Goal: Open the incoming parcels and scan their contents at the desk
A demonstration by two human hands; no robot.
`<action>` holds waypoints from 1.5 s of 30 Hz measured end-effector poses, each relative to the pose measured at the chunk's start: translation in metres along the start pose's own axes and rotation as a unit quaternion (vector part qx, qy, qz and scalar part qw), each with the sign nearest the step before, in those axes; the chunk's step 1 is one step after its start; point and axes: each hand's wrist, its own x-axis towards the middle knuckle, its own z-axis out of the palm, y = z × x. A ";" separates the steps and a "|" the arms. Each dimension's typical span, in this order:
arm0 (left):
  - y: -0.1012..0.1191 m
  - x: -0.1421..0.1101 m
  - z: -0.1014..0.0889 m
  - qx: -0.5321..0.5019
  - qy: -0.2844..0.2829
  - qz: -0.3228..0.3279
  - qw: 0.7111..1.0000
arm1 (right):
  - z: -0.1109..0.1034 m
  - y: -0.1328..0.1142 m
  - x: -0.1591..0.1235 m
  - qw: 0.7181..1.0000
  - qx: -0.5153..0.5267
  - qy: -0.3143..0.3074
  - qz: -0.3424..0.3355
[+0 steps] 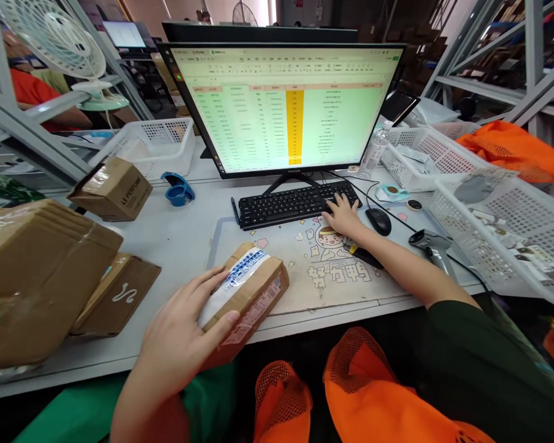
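Though part-hidden, a carton [252, 289] snug in left fingers [222, 327], right fingers [337, 210] wide over a partly covered keyboard [281, 206].

your left hand [182, 323] curled in a grip, thumb well apart from fingers, your right arm [406, 264] stretched way out, right hand [343, 215] palm-down, fingers kinda fanned

Pale worktop [180, 234], near; grey metal rack [23, 126], left; second grey rack [533, 55], right; dark grey wall [325, 12], far; bright strip of light [272, 11], which I see remotely, left of that wall.
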 end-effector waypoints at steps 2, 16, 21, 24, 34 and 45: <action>0.002 0.001 -0.002 0.008 -0.010 0.001 1.000 | -0.010 0.000 -0.004 1.000 0.009 0.014 0.001; -0.035 0.021 -0.012 -0.165 0.057 -0.127 0.976 | -0.043 0.220 -0.245 0.935 0.057 0.030 0.349; 0.001 0.037 0.067 -0.451 0.205 -0.143 0.857 | -0.046 0.196 -0.242 0.876 0.291 0.162 0.349; 0.027 0.039 0.106 -0.457 0.241 -0.140 0.845 | -0.064 0.154 -0.258 0.804 0.500 0.189 0.259; 0.070 0.029 0.109 -0.301 0.236 -0.093 0.919 | -0.096 0.008 -0.285 0.811 0.581 -0.002 0.070; 0.009 0.038 -0.029 0.021 -0.006 -0.090 0.996 | -0.079 0.174 -0.223 0.800 0.503 -0.033 0.325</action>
